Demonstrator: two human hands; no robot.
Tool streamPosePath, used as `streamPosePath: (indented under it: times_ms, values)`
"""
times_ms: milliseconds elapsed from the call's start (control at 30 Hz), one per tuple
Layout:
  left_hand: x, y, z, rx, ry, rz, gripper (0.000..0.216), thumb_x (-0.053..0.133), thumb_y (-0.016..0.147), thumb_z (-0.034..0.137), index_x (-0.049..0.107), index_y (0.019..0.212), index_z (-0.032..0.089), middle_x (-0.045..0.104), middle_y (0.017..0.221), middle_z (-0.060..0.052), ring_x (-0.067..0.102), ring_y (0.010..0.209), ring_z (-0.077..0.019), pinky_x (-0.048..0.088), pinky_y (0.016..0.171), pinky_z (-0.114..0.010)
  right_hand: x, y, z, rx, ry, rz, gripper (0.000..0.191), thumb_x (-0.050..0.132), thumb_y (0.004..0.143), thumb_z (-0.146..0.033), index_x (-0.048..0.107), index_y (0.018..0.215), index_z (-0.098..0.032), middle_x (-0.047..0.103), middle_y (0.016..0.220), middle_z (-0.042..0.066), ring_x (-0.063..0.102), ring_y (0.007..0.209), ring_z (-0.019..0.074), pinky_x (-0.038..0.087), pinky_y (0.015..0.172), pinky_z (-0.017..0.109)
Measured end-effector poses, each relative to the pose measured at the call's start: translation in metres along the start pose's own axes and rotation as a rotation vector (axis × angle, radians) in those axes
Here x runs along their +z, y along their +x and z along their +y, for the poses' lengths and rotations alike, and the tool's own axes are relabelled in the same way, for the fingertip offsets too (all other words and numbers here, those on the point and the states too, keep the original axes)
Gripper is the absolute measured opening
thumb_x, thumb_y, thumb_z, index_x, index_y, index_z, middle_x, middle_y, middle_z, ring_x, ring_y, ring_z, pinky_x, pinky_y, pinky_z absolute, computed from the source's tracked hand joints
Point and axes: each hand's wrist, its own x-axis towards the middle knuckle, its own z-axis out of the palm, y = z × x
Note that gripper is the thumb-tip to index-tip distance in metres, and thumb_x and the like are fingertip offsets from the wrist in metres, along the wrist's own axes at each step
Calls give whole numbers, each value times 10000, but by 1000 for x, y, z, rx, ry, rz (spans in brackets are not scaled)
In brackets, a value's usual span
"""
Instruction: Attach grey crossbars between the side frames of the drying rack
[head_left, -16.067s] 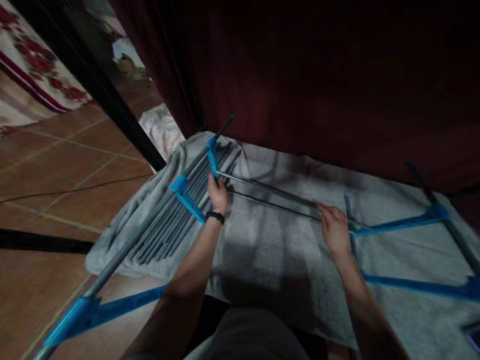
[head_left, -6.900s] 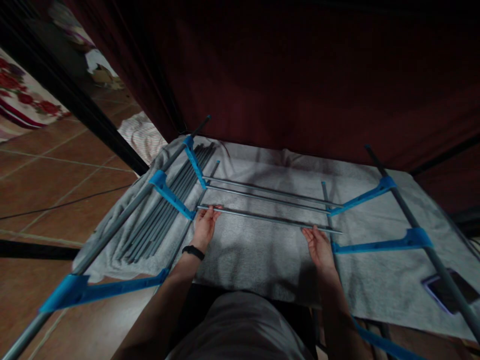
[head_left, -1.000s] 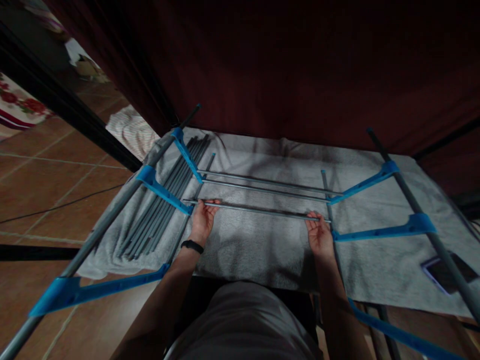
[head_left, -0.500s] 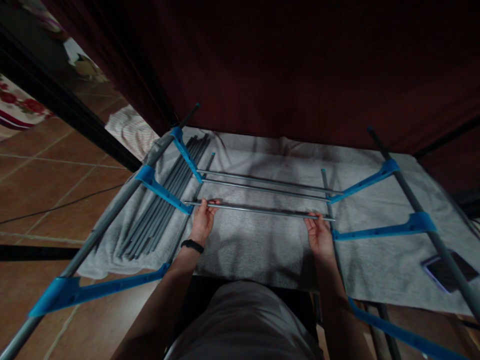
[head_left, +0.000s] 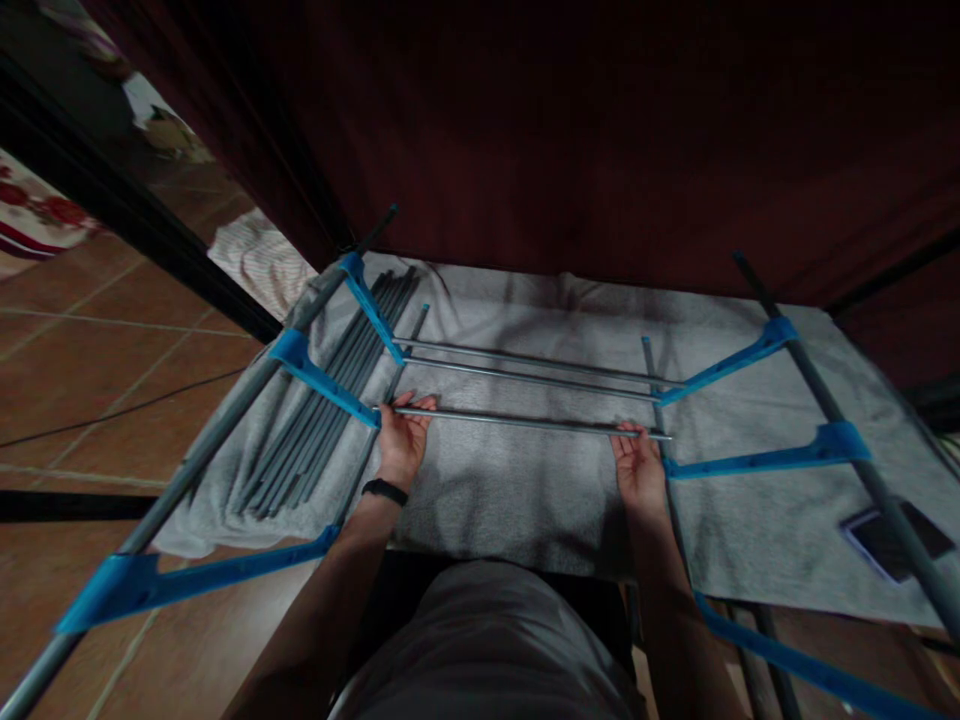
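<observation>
A thin grey metal rod [head_left: 517,422] lies crosswise between my two hands. Its left end is at the middle blue plastic bracket [head_left: 330,390], where my left hand [head_left: 403,440] holds it with the thumb near the bracket tip. My right hand [head_left: 640,468] pinches the rod close to its right end, which sticks out past the fingers just above the right blue bracket [head_left: 765,462]. Whether either rod end sits inside a bracket is too small to tell. Beyond it, two similar rods [head_left: 525,378] span the farther pair of brackets.
Several loose grey tubes [head_left: 322,400] lie bundled on the grey blanket [head_left: 517,500] at left. Long frame poles [head_left: 217,425] slope along both sides. A phone [head_left: 896,540] rests at right, partly behind a pole. A dark red curtain [head_left: 562,150] hangs at the back.
My left hand has slid slightly left along the rod, to its end by the bracket, with its thumb shifted outward. My right hand is nearly unmoved.
</observation>
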Motion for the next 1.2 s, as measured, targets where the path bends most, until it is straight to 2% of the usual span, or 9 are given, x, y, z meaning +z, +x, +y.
streamPosePath:
  times_ms: [100, 233, 400, 533, 767, 867, 967, 1100, 1200]
  values:
    - [1, -1, 0, -6, -36, 15, 658, 435, 1167, 726, 772, 1116, 164, 830, 871, -118, 842, 851, -230, 691, 962, -420, 0, 1, 0, 6, -6, 5, 183, 921, 965, -387, 793, 999, -261, 868, 1068, 21, 830, 1124, 203, 632, 1188, 453]
    - [0, -1, 1, 10, -21, -25, 534, 562, 1159, 648, 781, 1138, 162, 834, 869, -107, 847, 843, -222, 692, 959, -400, 0, 2, -1, 38, -11, -1, 91, 850, 1017, -344, 812, 1005, -262, 874, 1049, 29, 842, 1076, 194, 646, 1173, 430]
    - [-2, 2, 0, 0, 48, -57, 384, 686, 1139, 502, 781, 988, 162, 828, 839, -83, 846, 836, -201, 697, 913, -355, -2, 4, 0, 58, -22, -6, 44, 840, 1009, -295, 812, 1000, -263, 880, 1050, 22, 849, 1070, 186, 640, 1180, 439]
    - [-2, 3, -1, 15, 82, -83, 314, 823, 1066, 407, 751, 862, 180, 833, 857, -61, 846, 867, -197, 699, 962, -374, -3, 6, 2, 46, -43, -17, 117, 903, 945, -288, 795, 984, -265, 876, 1056, 19, 850, 1125, 210, 621, 1207, 479]
    - [-4, 2, -3, 24, 124, -135, 295, 967, 934, 336, 758, 810, 169, 836, 871, -66, 840, 898, -195, 680, 884, -312, -2, 6, 3, 51, -52, -16, 101, 886, 934, -252, 789, 959, -267, 870, 1037, 7, 851, 1061, 196, 625, 1192, 473]
    - [-5, 3, -3, 29, 132, -130, 292, 941, 965, 359, 767, 830, 168, 840, 888, -73, 839, 905, -199, 679, 923, -336, -1, 5, 3, 42, -43, -12, 105, 884, 917, -228, 787, 947, -258, 862, 1044, 6, 844, 1053, 191, 619, 1198, 469]
    - [-5, 5, -4, 28, 116, -95, 358, 812, 1070, 471, 775, 878, 171, 835, 877, -84, 839, 879, -206, 683, 967, -381, -1, 4, 3, 7, -37, -11, 123, 896, 911, -238, 787, 965, -254, 849, 1069, 6, 835, 1078, 188, 611, 1206, 463]
    - [-4, 5, -4, 17, 88, -60, 520, 595, 1155, 630, 776, 967, 180, 827, 845, -96, 846, 854, -216, 689, 932, -381, -1, 3, 3, 0, -21, -2, 102, 869, 922, -215, 787, 973, -250, 837, 1042, 1, 829, 1047, 170, 624, 1180, 431]
    - [-3, 4, -3, 29, 67, -49, 530, 527, 1180, 626, 776, 1045, 178, 828, 841, -98, 846, 834, -211, 689, 913, -368, -1, 3, 3, 5, -25, 17, 81, 841, 937, -200, 785, 966, -251, 839, 1016, -2, 832, 1027, 169, 632, 1167, 434]
